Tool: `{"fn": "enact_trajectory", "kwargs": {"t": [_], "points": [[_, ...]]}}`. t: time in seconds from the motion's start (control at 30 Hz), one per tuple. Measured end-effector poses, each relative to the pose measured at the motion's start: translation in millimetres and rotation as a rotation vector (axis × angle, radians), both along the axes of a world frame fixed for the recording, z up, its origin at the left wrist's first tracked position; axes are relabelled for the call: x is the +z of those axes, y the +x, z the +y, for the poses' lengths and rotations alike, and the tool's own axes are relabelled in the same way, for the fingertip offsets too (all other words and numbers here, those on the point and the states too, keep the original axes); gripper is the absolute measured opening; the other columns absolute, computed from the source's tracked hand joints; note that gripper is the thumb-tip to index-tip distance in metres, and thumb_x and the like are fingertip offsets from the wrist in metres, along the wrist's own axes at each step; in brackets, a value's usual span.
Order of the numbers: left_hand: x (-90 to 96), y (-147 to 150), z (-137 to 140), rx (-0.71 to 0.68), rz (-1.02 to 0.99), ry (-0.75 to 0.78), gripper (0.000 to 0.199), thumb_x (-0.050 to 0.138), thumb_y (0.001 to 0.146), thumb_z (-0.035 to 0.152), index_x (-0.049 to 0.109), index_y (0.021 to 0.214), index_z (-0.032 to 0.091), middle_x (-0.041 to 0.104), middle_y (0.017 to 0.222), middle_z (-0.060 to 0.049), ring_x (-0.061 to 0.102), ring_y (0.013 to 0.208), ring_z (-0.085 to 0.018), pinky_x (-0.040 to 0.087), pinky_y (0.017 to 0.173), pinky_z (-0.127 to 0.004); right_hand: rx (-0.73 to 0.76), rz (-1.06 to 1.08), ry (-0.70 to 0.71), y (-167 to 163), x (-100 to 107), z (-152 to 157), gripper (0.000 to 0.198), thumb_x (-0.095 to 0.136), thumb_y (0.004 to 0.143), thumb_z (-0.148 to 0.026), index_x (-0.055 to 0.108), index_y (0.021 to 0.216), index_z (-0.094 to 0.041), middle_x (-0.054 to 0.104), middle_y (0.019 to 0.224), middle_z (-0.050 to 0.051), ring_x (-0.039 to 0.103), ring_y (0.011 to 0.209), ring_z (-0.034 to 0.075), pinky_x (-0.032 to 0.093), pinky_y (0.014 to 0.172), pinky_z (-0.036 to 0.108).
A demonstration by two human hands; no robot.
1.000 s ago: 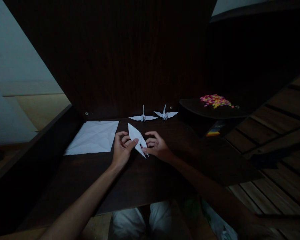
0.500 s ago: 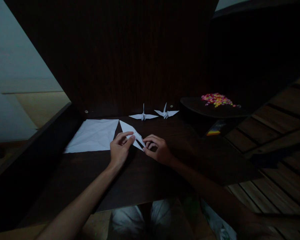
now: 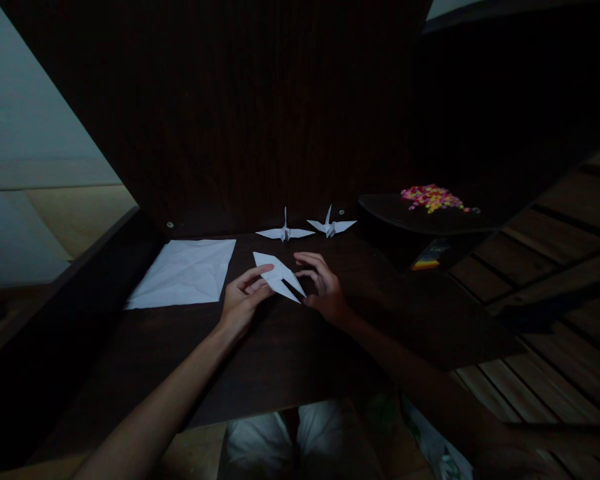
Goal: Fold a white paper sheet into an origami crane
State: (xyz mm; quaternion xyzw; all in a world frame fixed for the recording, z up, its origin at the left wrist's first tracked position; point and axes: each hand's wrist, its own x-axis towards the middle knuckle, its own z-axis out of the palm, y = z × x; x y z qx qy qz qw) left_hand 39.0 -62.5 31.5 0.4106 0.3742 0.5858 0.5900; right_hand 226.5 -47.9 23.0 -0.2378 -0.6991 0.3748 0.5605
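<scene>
White folded paper (image 3: pixel 279 272) sits right of the creased sheet (image 3: pixel 183 273), pinched by the left hand (image 3: pixel 243 297); the right hand (image 3: pixel 329 297), half open, is beside the split tips, contact unclear. Dark tabletop (image 3: pixel 260 360) stretches from sheet to front edge.

Left of the folded paper (image 3: pixel 280 272) lies a sheet (image 3: pixel 184 272) — behind, cranes (image 3: pixel 285 234).

Left hand (image 3: pixel 241 300) hiding part of folded paper (image 3: pixel 280 274). View's near edge cutting off both forearms (image 3: pixel 175 387) and trousers (image 3: pixel 257 440). Far right, colourful bits (image 3: pixel 434 198) blurring together, too small for identifying.
</scene>
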Motion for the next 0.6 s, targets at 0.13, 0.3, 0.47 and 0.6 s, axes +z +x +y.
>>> {"fn": "enact_trajectory", "kwargs": {"t": [0.13,0.3,0.47,0.6], "points": [[4.0,2.9,-1.7,-0.078,0.035,-0.016,0.046,0.086,0.054,0.024,0.071,0.096,0.013,0.074,0.094,-0.011,0.069,0.089,-0.023,0.053,0.084,-0.033,-0.107,-0.096,-0.002,-5.1,2.4,0.6,0.051,0.067,0.076,-0.025,0.055,0.126,-0.026,0.049,0.135,0.009,0.046,0.124,0.024,0.043,0.098,0.040],[11.1,4.3,-9.0,-0.221,0.271,-0.034,0.035,0.071,0.073,0.045,0.071,0.079,0.011,0.069,0.064,-0.005,0.064,0.051,-0.016,0.050,0.049,-0.025,-0.187,-0.101,-0.208,-10.3,1.7,-0.6,0.016,0.066,0.078,-0.032,0.068,0.085,-0.018,0.069,0.084,0.004,0.063,0.080,0.018,0.051,0.076,0.031],[16.4,2.0,-12.2,-0.065,0.670,0.152,0.045,0.064,0.079,0.046,0.059,0.049,0.014,0.048,0.045,0.003,0.043,0.041,-0.007,0.030,0.041,-0.020,-0.113,-0.006,-0.402,-11.2,3.5,-1.0,0.023,0.073,0.070,-0.038,0.064,0.071,-0.017,0.064,0.063,0.000,0.059,0.054,0.012,0.048,0.051,0.024],[15.3,1.0,-8.9,-0.089,0.630,0.226,0.029,0.070,0.075,0.042,0.071,0.071,0.013,0.064,0.072,-0.002,0.056,0.066,-0.014,0.042,0.058,-0.023,0.053,0.015,-0.537,-12.4,6.7,-2.2,0.030,0.075,0.066,-0.043,0.062,0.069,-0.016,0.064,0.060,0.000,0.060,0.047,0.013,0.050,0.044,0.026]]}}
